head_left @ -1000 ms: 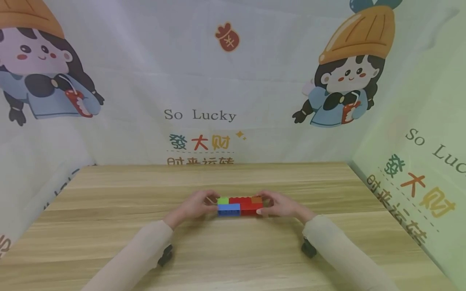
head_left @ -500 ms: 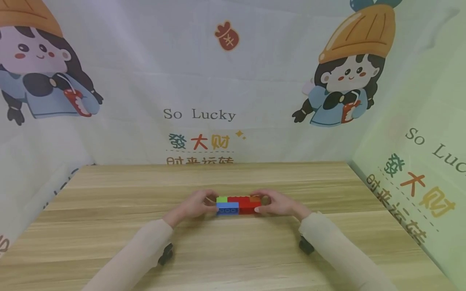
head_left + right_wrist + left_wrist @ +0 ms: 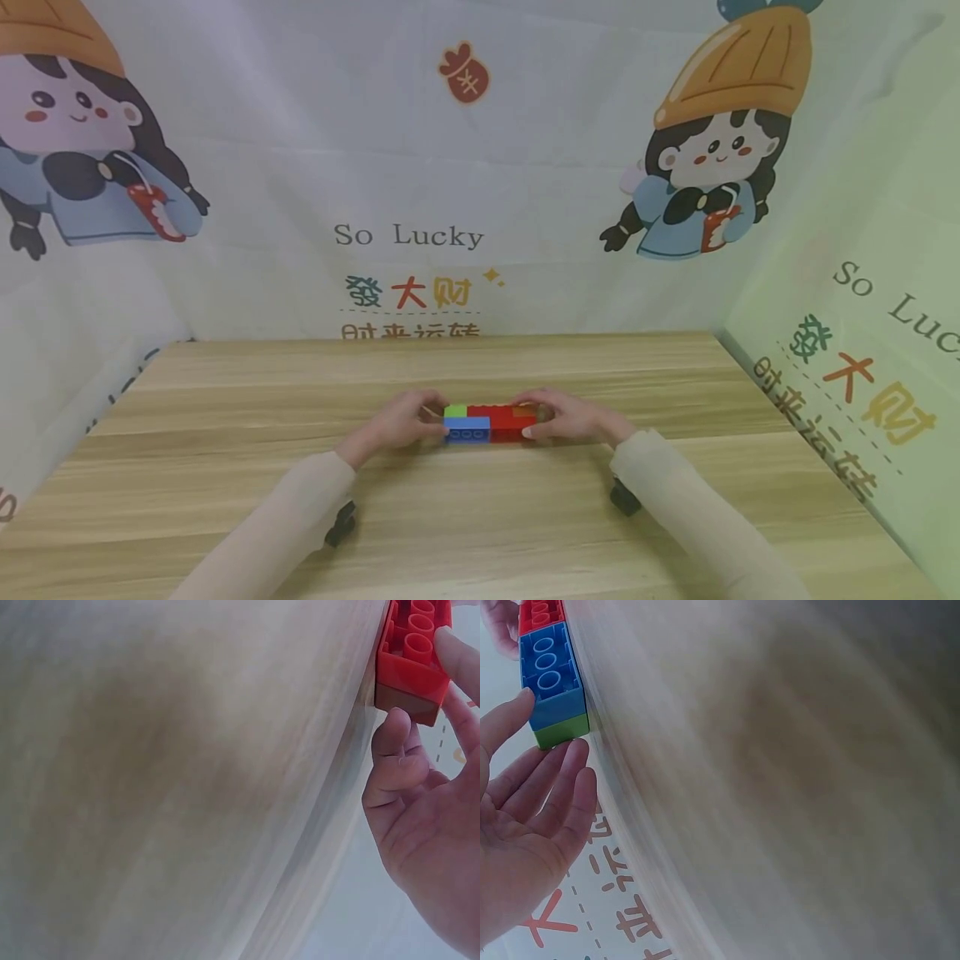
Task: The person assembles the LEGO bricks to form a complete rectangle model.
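A row of joined toy building bricks lies on its side at mid-table. In the head view a blue brick [image 3: 467, 424] and a red brick [image 3: 510, 427] face the person, hollow undersides forward. Behind them sit a green brick [image 3: 455, 411], another red brick [image 3: 489, 411] and an orange-brown brick [image 3: 522, 411]. My left hand [image 3: 405, 418] holds the left end, thumb at the blue brick [image 3: 559, 707], fingertips against the green brick [image 3: 561, 732]. At the other end my right hand [image 3: 572, 417] grips with its thumb on the red brick [image 3: 411, 673] and fingers by the brown brick [image 3: 409, 703].
The wood-grain table [image 3: 480, 517] stretches around the bricks on all sides. Printed cloth [image 3: 562, 183] hangs behind the table and along both sides. A dark wrist device [image 3: 341, 525] shows under the left sleeve, and another device [image 3: 624, 497] under the right.
The bricks have tipped a little, so the blue brick's hollow tubes show more plainly. My right hand and forearm have shifted slightly left; both hands stay on the ends.
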Demonstrator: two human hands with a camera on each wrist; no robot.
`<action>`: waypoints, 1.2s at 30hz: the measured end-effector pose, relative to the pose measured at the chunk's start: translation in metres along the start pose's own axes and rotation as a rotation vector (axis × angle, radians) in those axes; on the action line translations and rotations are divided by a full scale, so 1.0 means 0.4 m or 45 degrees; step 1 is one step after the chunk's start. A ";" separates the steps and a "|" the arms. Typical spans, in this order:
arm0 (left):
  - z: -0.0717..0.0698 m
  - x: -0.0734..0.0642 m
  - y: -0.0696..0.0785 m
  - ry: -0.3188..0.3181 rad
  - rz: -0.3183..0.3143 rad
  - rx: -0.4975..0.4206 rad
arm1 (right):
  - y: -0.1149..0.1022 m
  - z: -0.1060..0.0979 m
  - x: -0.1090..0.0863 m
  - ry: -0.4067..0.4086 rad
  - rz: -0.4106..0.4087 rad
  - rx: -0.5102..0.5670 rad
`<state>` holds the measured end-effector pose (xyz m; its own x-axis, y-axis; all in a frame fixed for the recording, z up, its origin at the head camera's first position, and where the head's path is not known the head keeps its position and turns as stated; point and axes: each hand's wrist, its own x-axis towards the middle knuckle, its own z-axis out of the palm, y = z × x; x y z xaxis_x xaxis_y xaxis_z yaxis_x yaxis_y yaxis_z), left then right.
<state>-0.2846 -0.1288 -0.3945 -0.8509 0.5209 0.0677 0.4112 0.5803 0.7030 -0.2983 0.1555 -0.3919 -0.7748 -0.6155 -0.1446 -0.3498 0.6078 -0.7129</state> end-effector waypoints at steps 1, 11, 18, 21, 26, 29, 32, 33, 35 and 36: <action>0.000 0.000 0.000 0.002 -0.008 0.000 | -0.001 0.000 0.000 -0.003 0.003 0.003; -0.001 0.003 -0.005 -0.004 0.011 0.020 | -0.003 -0.002 0.002 -0.009 0.006 -0.006; -0.002 0.006 -0.005 0.001 -0.004 0.036 | 0.002 -0.001 0.005 0.015 -0.009 -0.019; -0.001 0.006 -0.006 -0.001 -0.002 0.030 | 0.003 0.000 0.005 0.016 0.009 -0.013; 0.000 0.005 -0.008 -0.001 0.001 0.022 | 0.004 0.001 0.003 0.020 0.002 0.001; 0.000 0.005 -0.008 0.001 -0.003 0.022 | 0.004 0.001 0.002 0.023 -0.011 0.000; 0.000 0.004 -0.007 0.002 -0.001 0.021 | 0.005 0.002 0.002 0.026 -0.027 -0.006; 0.000 0.004 -0.006 0.001 0.001 0.020 | 0.005 0.002 0.002 0.028 -0.026 -0.007; -0.001 0.002 -0.005 -0.002 0.003 0.013 | 0.006 0.002 0.002 0.031 -0.023 -0.011; -0.001 0.002 -0.004 -0.003 0.007 0.010 | 0.007 0.002 0.003 0.033 -0.021 -0.012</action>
<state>-0.2861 -0.1296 -0.3952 -0.8480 0.5253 0.0701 0.4184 0.5824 0.6970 -0.2995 0.1560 -0.3946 -0.7824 -0.6122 -0.1146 -0.3676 0.6024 -0.7085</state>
